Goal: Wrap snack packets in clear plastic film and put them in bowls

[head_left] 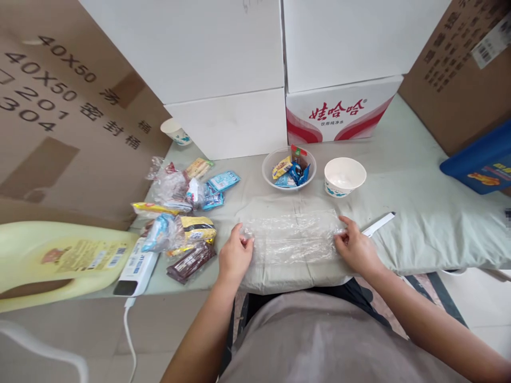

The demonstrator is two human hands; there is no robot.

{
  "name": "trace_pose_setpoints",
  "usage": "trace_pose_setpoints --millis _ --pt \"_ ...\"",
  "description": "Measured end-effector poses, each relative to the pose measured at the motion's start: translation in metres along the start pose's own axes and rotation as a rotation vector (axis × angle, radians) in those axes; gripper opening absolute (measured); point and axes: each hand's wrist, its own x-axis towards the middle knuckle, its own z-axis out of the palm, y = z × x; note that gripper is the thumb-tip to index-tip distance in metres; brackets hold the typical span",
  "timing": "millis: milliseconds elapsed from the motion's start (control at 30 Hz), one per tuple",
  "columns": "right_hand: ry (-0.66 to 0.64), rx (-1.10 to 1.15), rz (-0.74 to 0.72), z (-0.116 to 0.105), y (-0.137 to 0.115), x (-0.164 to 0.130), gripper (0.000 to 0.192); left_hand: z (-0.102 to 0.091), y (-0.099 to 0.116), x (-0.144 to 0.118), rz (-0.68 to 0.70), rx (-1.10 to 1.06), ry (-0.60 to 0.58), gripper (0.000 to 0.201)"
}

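Note:
A sheet of clear plastic film lies spread and wrinkled on the cloth-covered table in front of me. My left hand pinches its left edge between thumb and fingers. At the opposite edge, my right hand grips the film in the same way. Just past my right hand rests a white-handled knife, partly hidden by that hand. Behind the film stand a clear plastic bowl holding several wrapped snacks and a white paper bowl with something clear inside.
Several snack packets and crumpled clear wrappers are heaped on the left. Beside them are a white power bank with a cable and a yellow jug. White boxes line the back; a blue container is at right.

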Motion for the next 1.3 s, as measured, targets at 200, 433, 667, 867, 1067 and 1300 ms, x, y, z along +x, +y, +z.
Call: trace_pose_setpoints --millis 200,433,667,867,1067,1300 --pt "0.035 -0.085 -0.048 0.001 -0.002 0.000 0.053 0.001 -0.003 -0.007 -0.003 -0.027 0.069 0.048" --pt "0.076 -0.125 -0.172 0.006 -0.005 0.005 0.041 0.007 -0.011 -0.003 -0.015 0.009 0.155 0.040" --pt "0.073 -0.239 -0.243 0.013 -0.005 0.008 0.034 -0.004 0.010 -0.007 0.236 0.171 0.355 0.023" --pt "0.033 -0.349 -0.275 0.013 -0.005 0.009 0.032 0.018 0.056 -0.012 0.838 0.078 -0.094 0.029" --pt "0.117 -0.488 -0.303 -0.006 -0.016 0.015 0.028 0.043 0.058 -0.011 0.767 0.231 -0.312 0.076" --pt "-0.144 -0.407 -0.706 0.026 -0.026 0.016 0.069 0.036 0.046 -0.009 0.764 0.270 -0.304 0.077"
